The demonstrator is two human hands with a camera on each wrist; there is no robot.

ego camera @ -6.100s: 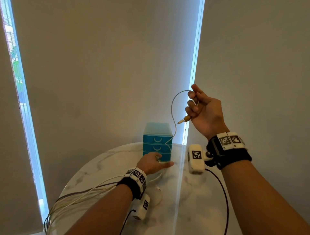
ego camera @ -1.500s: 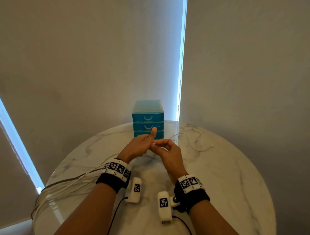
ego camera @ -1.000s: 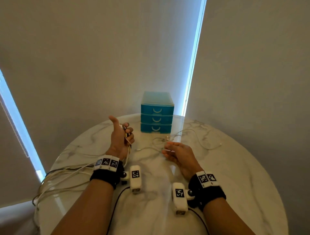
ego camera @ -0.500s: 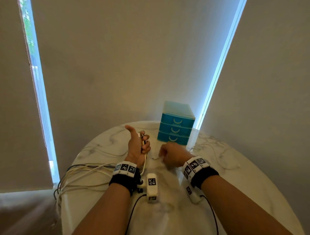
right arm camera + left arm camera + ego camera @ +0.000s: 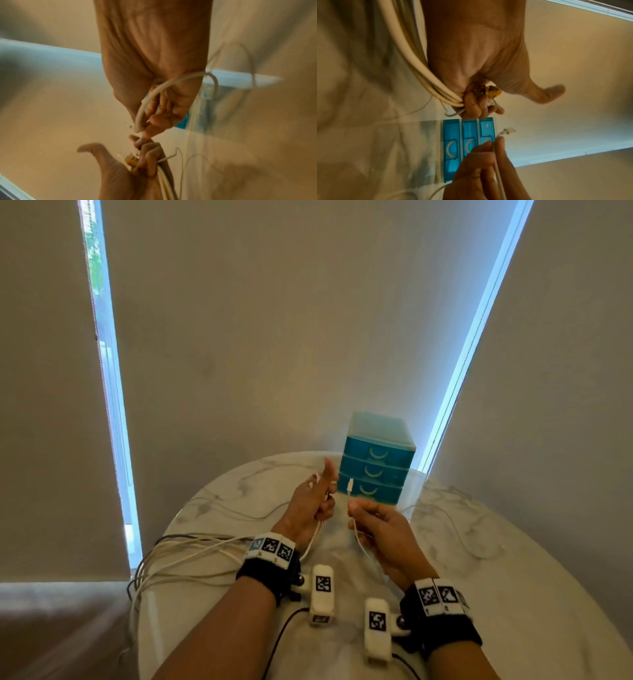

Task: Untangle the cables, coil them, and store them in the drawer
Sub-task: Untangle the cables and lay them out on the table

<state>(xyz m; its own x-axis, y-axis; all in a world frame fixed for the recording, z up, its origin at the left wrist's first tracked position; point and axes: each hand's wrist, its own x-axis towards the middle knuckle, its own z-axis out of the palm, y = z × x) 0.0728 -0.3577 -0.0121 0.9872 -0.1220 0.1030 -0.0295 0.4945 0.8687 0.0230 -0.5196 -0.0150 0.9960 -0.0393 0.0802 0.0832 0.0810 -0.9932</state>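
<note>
My left hand (image 5: 313, 501) (image 5: 476, 105) (image 5: 145, 159) is raised over the round marble table (image 5: 513, 594), thumb up, fingers curled round several white cable ends (image 5: 428, 75) (image 5: 164, 180), one with a gold plug (image 5: 493, 90) (image 5: 131, 160). Just to its right, my right hand (image 5: 368, 513) (image 5: 489, 152) (image 5: 154, 119) pinches another white cable (image 5: 358, 537) (image 5: 150, 100) (image 5: 498, 174) below its plug (image 5: 350, 485) (image 5: 507, 131), which points up. The blue three-drawer unit (image 5: 375, 463) (image 5: 468, 147) stands behind the hands, all drawers pushed in.
Long white and dark cables (image 5: 178, 556) trail from my left hand across the table and hang over its left edge. A thin cable (image 5: 455, 518) lies on the table's right side. Grey blinds stand close behind the table.
My right hand has lifted off the table with a white cable end pinched upright. My left hand keeps its bundle and has moved slightly toward the drawers.
</note>
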